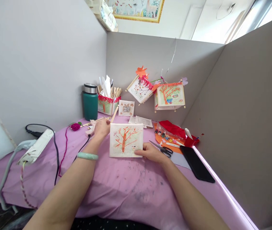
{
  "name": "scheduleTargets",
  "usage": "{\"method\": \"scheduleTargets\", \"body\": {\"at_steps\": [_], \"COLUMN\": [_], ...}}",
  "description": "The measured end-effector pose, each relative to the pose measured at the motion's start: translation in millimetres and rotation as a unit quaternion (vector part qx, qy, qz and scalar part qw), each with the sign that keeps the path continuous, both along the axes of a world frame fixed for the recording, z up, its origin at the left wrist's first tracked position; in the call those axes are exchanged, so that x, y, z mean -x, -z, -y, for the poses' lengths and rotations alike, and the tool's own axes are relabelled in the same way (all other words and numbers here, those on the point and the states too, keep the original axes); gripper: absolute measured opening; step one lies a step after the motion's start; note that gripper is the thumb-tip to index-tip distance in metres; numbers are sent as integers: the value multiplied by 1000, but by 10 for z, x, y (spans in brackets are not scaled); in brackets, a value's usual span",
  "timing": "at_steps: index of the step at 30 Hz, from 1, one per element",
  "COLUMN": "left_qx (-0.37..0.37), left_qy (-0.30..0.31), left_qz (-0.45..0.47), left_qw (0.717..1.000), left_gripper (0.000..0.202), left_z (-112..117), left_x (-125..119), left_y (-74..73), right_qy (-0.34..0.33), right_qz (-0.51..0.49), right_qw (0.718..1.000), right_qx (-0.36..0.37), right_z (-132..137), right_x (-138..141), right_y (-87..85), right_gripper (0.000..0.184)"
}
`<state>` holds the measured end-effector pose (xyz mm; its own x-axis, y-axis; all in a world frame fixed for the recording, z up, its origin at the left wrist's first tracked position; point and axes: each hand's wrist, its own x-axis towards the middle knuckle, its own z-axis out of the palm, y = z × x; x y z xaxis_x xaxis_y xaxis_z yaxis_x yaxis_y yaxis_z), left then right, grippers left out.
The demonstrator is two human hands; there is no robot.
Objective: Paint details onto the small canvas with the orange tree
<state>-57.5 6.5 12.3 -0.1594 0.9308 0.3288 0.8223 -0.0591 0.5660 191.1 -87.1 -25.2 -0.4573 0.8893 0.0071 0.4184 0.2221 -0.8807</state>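
In my right hand [151, 152] is a white square panel [126, 139] with an orange tree drawn on it, thumb on its front at the lower right corner. My left hand [102, 128] is closed at the panel's upper left, its fingertips on a light wooden stick [114, 114] that slants up behind the panel's top edge. Whether stick and panel are joined cannot be seen. Just left of that hand lies a pale pink tool with a black cord, possibly a glue gun [92, 127], partly hidden by the hand. More wooden sticks [97, 120] lie behind it.
A green tumbler [90, 103] and a stick-filled holder [109, 102] stand at the back left. Decorated lanterns [170, 95] hang at the back right. Scissors [163, 149], paints [166, 136] and a black phone [195, 163] lie right; a power strip [36, 147] and cords lie left.
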Motion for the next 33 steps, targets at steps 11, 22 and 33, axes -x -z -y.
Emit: {"method": "scheduleTargets", "body": {"at_steps": [11,22,33], "left_qx": [119,200,210], "left_qy": [98,151,166], "left_qz": [-39,-93,-138], "left_qw": [987,963,954], "left_gripper": [30,46,39], "left_z": [78,88,71], "left_x": [-169,-242,-275], "left_y": [28,114,184], "right_qy": [287,284,282], "right_qz": [180,303,343], "right_qw": [928,901,888], "right_qx": [-156,-124,-118], "right_z": [-169,-98,-67], "right_x": [-258,-236,-188], "right_y": [118,62,32], "right_gripper": [40,36,31]}}
